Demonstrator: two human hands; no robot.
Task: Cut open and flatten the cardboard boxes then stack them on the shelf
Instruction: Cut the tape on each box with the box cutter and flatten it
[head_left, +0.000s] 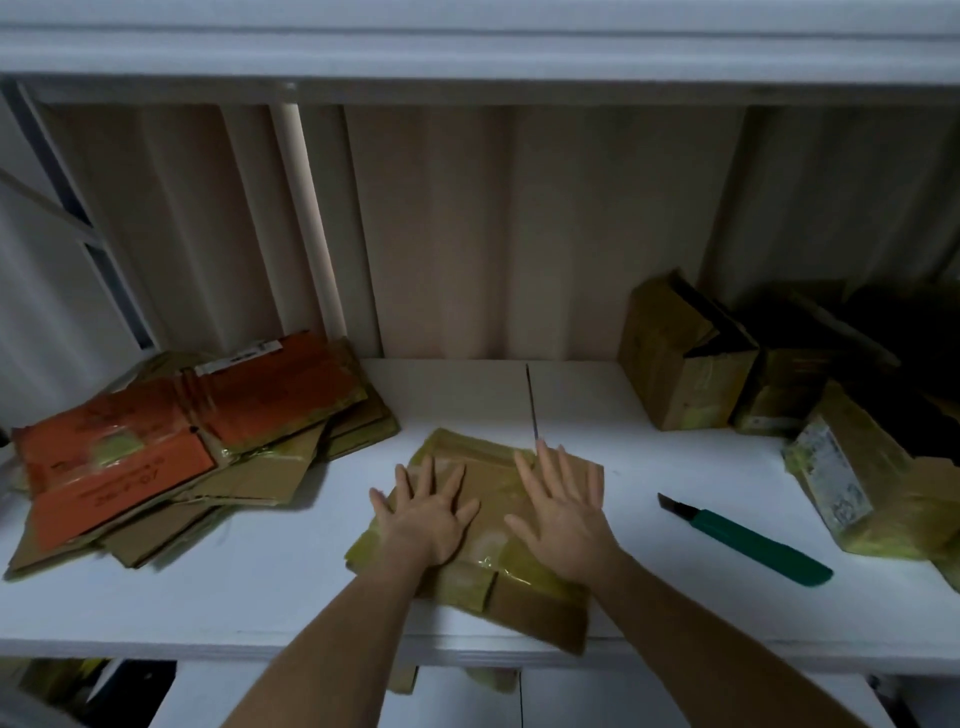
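A flattened brown cardboard box (485, 488) with yellowish tape lies on the white shelf (291, 587), its near end hanging over the front edge. My left hand (423, 512) presses flat on its left half, fingers spread. My right hand (558, 512) presses flat on its right half, fingers spread too. A green utility knife (753, 543) with its blade out lies on the shelf to the right of my hands, untouched. A stack of flattened boxes (182, 452), some orange, sits at the left.
Several unflattened taped boxes (680, 364) crowd the right end of the shelf, one (862, 483) near the knife. A corrugated wall (519, 234) stands behind. Another shelf board (467, 57) runs overhead. Bare shelf surface shows between the piles.
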